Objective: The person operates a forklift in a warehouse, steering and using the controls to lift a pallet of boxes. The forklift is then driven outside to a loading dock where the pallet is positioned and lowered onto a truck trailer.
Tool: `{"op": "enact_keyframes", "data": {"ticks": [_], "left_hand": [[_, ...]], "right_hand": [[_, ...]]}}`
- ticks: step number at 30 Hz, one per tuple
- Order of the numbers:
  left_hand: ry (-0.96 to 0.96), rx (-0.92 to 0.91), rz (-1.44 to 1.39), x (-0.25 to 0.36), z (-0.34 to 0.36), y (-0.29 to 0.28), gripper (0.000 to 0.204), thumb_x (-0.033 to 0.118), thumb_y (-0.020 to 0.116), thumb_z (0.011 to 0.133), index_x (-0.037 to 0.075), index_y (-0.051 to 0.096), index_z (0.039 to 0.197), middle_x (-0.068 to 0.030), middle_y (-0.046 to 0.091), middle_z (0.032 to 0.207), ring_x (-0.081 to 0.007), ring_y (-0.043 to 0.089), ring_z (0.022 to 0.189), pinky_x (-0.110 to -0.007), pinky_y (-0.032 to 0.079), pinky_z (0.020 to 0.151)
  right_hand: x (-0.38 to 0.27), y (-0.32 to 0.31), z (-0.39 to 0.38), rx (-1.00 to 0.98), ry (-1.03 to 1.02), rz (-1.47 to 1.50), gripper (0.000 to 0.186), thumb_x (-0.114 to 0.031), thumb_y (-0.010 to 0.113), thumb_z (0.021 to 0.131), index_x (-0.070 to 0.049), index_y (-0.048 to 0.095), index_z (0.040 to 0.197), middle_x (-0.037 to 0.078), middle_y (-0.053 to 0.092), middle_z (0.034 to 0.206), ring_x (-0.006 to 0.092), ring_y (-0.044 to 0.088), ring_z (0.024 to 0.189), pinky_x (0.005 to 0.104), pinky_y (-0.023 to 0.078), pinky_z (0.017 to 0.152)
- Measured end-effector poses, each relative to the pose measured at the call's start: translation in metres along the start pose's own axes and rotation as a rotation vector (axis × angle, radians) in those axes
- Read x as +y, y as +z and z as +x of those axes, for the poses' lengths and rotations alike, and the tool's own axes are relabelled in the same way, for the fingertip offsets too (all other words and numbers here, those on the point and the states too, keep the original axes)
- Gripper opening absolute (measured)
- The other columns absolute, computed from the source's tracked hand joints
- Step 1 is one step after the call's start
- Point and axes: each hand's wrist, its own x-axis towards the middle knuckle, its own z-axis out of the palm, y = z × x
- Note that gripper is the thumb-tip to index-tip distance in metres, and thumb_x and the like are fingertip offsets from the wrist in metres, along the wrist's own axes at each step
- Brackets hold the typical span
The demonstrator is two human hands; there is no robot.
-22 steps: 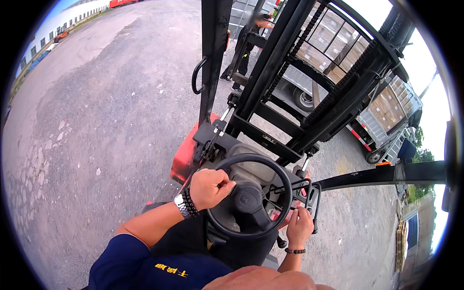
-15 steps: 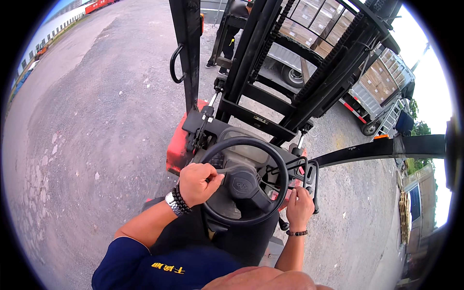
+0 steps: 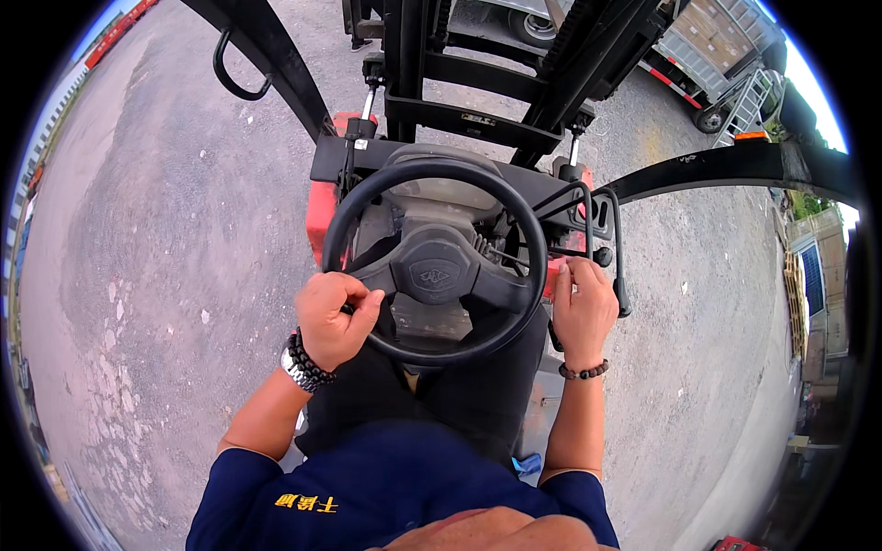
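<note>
A black steering wheel point(image 3: 436, 170) with a round hub stands in front of my lap. My left hand point(image 3: 333, 317) is closed at the wheel's lower left rim, thumb pointing inward; a knob under the palm, if there is one, is hidden. To the right of the wheel, my right hand point(image 3: 586, 310) has its fingers curled over the end of a control lever, whose top they cover. Close beside those fingers stands a black lever knob point(image 3: 603, 256). Bent black bars point(image 3: 617, 239) rise around the levers.
Ahead is the forklift's black mast point(image 3: 478, 87). A black post with a grab handle point(image 3: 241, 78) is at left, a curved black frame point(image 3: 698, 173) at right. A truck point(image 3: 698, 64) loaded with cartons, a ladder point(image 3: 749, 103) and stacked pallets point(image 3: 794, 303) stand beyond.
My view has turned and tilted downward, so the mast and truck sit higher in it. The wheel's spokes now lie more level. Both hands keep their holds.
</note>
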Motion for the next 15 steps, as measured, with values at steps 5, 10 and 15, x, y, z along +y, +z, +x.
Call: {"op": "enact_keyframes", "data": {"ticks": [5,10,15], "left_hand": [[-0.028,-0.046,-0.018,-0.003,-0.01,0.011,0.022,0.007,0.09,0.089,0.008,0.069,0.082,-0.0046,0.069,0.075,-0.0243,0.064,0.065,-0.038,0.048,0.064],[-0.011,-0.068,-0.034,-0.002,-0.009,0.013,0.022,0.004,0.088,0.088,0.009,0.067,0.083,-0.0044,0.069,0.077,-0.0235,0.063,0.066,-0.037,0.048,0.066],[0.0,-0.105,-0.041,-0.006,-0.014,0.01,0.022,0.002,0.086,0.087,0.009,0.066,0.085,-0.0064,0.069,0.077,-0.0266,0.066,0.071,-0.039,0.05,0.069]], "right_hand": [[0.012,0.004,0.002,-0.018,0.012,0.106,0.009,-0.01,0.073,0.103,-0.003,0.078,0.107,0.014,0.082,0.118,0.0364,0.078,0.107,0.0443,0.061,0.092],[0.019,0.015,-0.021,0.199,0.11,0.408,0.036,-0.003,0.072,0.103,0.006,0.067,0.138,0.027,0.076,0.135,0.0383,0.076,0.128,0.045,0.058,0.109],[0.055,0.034,-0.097,0.01,0.367,0.347,0.059,-0.009,0.076,0.101,0.009,0.056,0.154,0.033,0.066,0.15,0.0412,0.067,0.14,0.047,0.054,0.113]]}}
